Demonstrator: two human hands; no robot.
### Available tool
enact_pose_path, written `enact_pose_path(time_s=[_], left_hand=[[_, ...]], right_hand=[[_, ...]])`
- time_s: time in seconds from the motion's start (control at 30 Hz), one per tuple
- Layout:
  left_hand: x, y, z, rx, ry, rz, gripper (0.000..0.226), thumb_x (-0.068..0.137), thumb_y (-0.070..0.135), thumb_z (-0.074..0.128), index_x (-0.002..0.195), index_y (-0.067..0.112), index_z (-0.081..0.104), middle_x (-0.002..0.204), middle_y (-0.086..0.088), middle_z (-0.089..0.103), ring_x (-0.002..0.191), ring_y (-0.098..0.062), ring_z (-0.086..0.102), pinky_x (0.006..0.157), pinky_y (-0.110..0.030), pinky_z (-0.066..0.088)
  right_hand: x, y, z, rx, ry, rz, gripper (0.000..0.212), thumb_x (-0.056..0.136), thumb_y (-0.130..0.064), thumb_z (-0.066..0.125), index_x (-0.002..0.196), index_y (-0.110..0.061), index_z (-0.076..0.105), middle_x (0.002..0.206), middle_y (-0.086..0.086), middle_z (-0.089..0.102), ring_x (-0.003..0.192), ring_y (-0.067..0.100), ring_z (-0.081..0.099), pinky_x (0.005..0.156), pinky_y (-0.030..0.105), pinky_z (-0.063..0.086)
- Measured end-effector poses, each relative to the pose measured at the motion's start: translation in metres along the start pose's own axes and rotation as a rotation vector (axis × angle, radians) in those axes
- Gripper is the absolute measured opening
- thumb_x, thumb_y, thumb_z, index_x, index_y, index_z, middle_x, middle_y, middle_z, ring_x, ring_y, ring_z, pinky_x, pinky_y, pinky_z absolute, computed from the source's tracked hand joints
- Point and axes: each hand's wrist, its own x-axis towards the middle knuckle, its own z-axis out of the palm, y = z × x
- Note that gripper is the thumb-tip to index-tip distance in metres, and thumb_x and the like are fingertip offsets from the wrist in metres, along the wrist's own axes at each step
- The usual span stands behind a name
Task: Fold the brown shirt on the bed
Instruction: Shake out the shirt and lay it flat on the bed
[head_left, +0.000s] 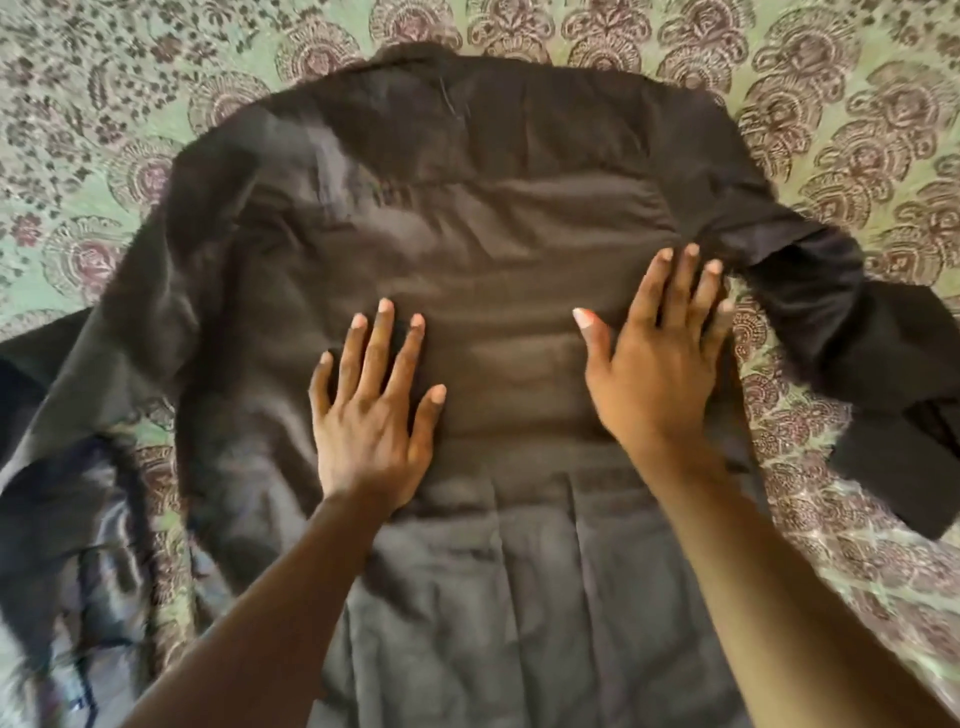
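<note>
The shirt lies spread out flat on the bed cover, with its collar at the far end. One sleeve goes out to the right and one sleeve goes out to the left and down. The left hand lies flat on the middle of the shirt. The right hand lies flat beside it, near the shirt's right edge, fingertips close to the right sleeve.

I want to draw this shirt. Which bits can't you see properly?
- brown shirt hem: cut off by the head view's bottom edge.
- Its front: hidden, lying face down.
- Cloth beneath the left hand and right hand: covered by the flat palms.
- Left sleeve end: blurred, running off the left edge.
</note>
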Motion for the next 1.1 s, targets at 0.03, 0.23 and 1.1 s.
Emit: enact_pose_path(time_s=[0.03, 0.23, 1.1], left_hand=[[0.000, -0.001, 0.000, 0.004, 0.000, 0.001, 0.065, 0.105, 0.056, 0.030, 0.166, 0.035, 0.019, 0.176, 0.005, 0.008, 0.163, -0.021, 0.010, 0.126, -0.053, 0.020], [0.002, -0.004, 0.004, 0.016, 0.021, 0.011, 0.063, 0.105, 0.048, 0.031, 0.166, 0.033, 0.021, 0.176, 0.004, 0.009, 0.162, -0.020, 0.010, 0.125, -0.053, 0.021], [-0.072, 0.037, 0.011, -0.112, 0.084, 0.036, 0.062, 0.105, 0.051, 0.034, 0.159, 0.020, 0.041, 0.173, -0.006, 0.024, 0.160, -0.027, 0.022, 0.125, -0.054, 0.024]], right_hand=[[-0.011, -0.019, -0.004, 0.043, 0.020, -0.039, 0.085, 0.106, -0.064, 0.022, 0.163, -0.002, 0.018, 0.171, 0.021, 0.013, 0.159, 0.041, 0.008, 0.128, 0.059, 0.009], [-0.075, -0.073, 0.012, 0.094, -0.179, -0.360, 0.068, 0.105, -0.049, 0.038, 0.165, -0.023, 0.019, 0.175, 0.002, 0.009, 0.161, 0.024, 0.008, 0.126, 0.056, 0.011], [-0.092, 0.037, 0.003, 0.016, 0.066, -0.137, 0.077, 0.103, -0.063, 0.031, 0.160, -0.012, 0.034, 0.170, 0.019, 0.021, 0.158, 0.041, 0.015, 0.125, 0.062, 0.016]])
